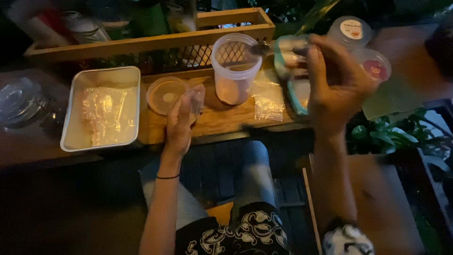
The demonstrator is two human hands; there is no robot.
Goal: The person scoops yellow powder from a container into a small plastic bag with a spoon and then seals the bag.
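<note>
Head view: left hand (179,123) pinches a small clear plastic bag (194,100) at its fingertips; looks flimsy and slippery, so grip the rim. Right hand (336,78) is curled around a spoon (264,47) just beyond its fingers, over the clear tub (234,71).

A metal tray (71,137) lined with clear film sits at the left of the frame, with a glass jar lid (19,101) beside it at the far left. A wooden crate (141,45) runs across the top, holding dim bottles. Two round lidded tubs (351,30) stand at the upper right, and green leaves (387,137) fill the right edge.
</note>
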